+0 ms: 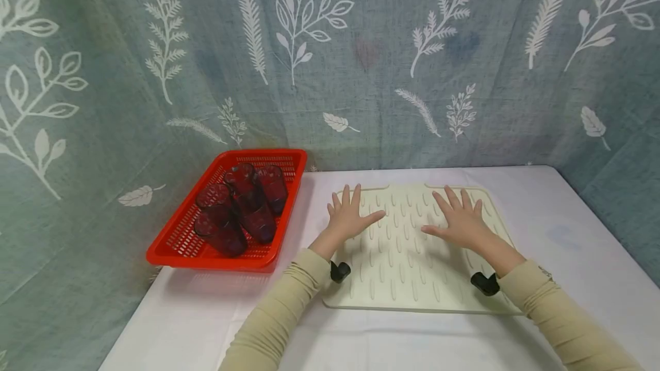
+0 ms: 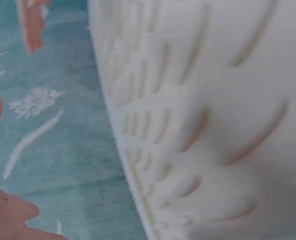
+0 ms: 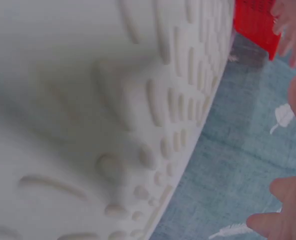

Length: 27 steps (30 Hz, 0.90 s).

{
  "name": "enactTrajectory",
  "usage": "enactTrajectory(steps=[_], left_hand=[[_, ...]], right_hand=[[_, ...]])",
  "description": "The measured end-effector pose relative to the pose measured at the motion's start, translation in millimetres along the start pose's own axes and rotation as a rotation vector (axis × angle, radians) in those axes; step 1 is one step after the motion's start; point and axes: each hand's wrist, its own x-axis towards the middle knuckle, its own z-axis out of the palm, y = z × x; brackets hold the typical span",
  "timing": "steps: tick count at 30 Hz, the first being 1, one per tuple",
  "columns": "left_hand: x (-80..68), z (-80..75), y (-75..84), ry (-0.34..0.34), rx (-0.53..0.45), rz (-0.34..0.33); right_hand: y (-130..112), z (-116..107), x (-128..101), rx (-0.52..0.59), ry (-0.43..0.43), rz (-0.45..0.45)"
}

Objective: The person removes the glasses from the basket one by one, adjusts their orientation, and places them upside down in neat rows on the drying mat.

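Cream drying mat (image 1: 407, 256), ribbed with short raised ridges, lies flat on the white table (image 1: 567, 233), directly in front of the person and square to them, its long axis running left to right. Both hands rest on its far half. The left hand (image 1: 350, 216) sits palm down near the mat's far left corner, fingers (image 1: 346, 198) straight and spread, thumb pointing in toward the middle. The right hand (image 1: 461, 219) lies the same way toward the far right, its fingers fanned and flat, thumb also turned inward. Neither hand curls round anything; each simply presses or rests on the ridged surface. The two hands are about equally far from the mat's centre, so neither is clearly nearer, and the mat's near edge lies back toward the person, under the forearms in their beige sleeves (image 1: 289, 314).

The left wrist view shows the ridges close up (image 2: 197, 125) with the leaf-patterned backdrop beyond the mat's edge; the right wrist view shows much the same, with a corner of red (image 3: 255, 22) at the top.

To the left of the mat, apart from it, a red perforated basket (image 1: 180, 245) sits at the table's left edge, overhanging slightly. It holds several dark red tumblers (image 1: 242, 205), clustered together. A teal cloth (image 1: 361, 44) printed with white leaves hangs behind.
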Motion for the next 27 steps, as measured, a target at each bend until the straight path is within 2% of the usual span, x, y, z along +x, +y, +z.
enactTrajectory(steps=[9, 14, 17, 20, 24, 27], left_hand=[[-9.4, -40.2, 8.0, 0.038, -0.218, 0.038], [-24.5, -66.1, 10.1, 0.056, -0.280, 0.105], [-35.7, -81.2, 9.0, 0.072, -0.308, 0.121], [-43.8, -95.1, 2.6, 0.099, -0.309, 0.110], [-48.2, -110.3, -14.7, 0.129, -0.317, 0.083], [-52.0, -122.0, -28.8, 0.116, -0.369, 0.043]], right_hand=[[13, -14, -29, 0.074, -0.011, -0.055], [26, -15, -43, 0.097, -0.006, -0.057], [33, -14, -50, 0.095, 0.013, -0.057], [39, -14, -56, 0.087, 0.032, -0.055], [42, -16, -63, 0.081, 0.042, -0.055], [43, -18, -67, 0.091, 0.042, -0.055]])
